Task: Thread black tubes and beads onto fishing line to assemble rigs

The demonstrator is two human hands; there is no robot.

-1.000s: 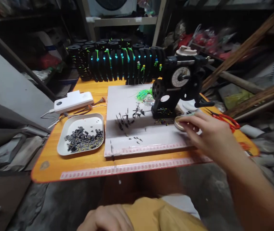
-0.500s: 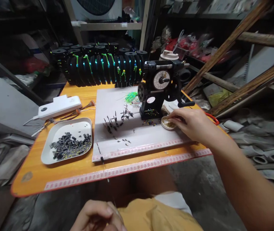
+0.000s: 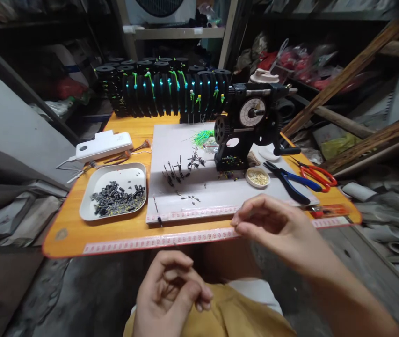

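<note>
My right hand (image 3: 269,227) is over the front edge of the table, thumb and fingertip pinched together on something too small to make out. My left hand (image 3: 173,292) hangs low before my lap with its fingers curled in, and what it holds, if anything, is hidden. A small round dish (image 3: 257,178) of gold-coloured bits sits behind my right hand on the grey board (image 3: 199,187). Short black parts with thin stems stand and lie on the board, with tiny pieces in front of them. A white tray (image 3: 92,187) at the left holds many black and grey pieces.
A black winding machine (image 3: 232,152) with dial and crank stands at the board's back right, beside a row of black spools (image 3: 164,93). Blue-black pliers (image 3: 288,182) and red-handled pliers (image 3: 316,175) lie at the right. A white power bank (image 3: 106,146) rests at back left.
My right hand has left the small dish and come down toward me, uncovering the pliers. My left hand has risen further into view. The camera view has shifted.
</note>
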